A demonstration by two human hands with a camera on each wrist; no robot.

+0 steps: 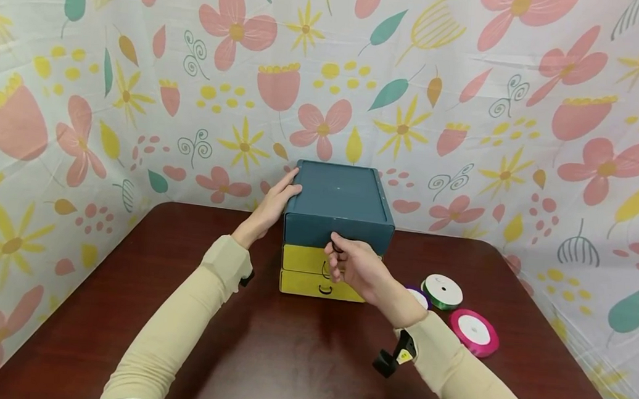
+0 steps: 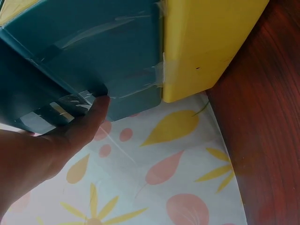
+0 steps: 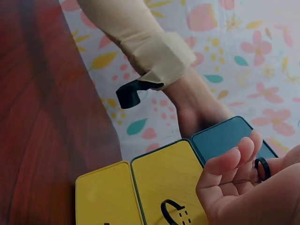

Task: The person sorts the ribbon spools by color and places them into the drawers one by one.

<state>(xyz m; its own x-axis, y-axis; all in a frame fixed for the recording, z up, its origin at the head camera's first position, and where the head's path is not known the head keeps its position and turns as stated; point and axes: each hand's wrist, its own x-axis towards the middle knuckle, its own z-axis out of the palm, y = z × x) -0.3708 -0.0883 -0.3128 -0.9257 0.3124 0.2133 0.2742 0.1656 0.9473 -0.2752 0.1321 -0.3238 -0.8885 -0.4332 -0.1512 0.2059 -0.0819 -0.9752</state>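
A small drawer box [image 1: 339,191] stands on the table, with a blue top section over two yellow drawers [image 1: 298,258]. My left hand [image 1: 269,213] rests along the upper left edge of the blue section, thumb against its side wall. At the front, my right hand [image 1: 361,269] pinches the black loop handle [image 3: 262,168] of the blue top drawer, its other fingers curled. Lower down, the middle yellow drawer has its own black handle [image 3: 172,212], partly covered by the right hand in the head view. The bottom drawer's handle [image 1: 325,289] shows below.
Several ribbon spools lie on the dark red table [image 1: 286,358] right of the box: a green one [image 1: 443,291], a pink one [image 1: 474,333] and a purple one [image 1: 419,298] partly behind the right wrist. A floral cloth [image 1: 326,101] hangs close behind the box.
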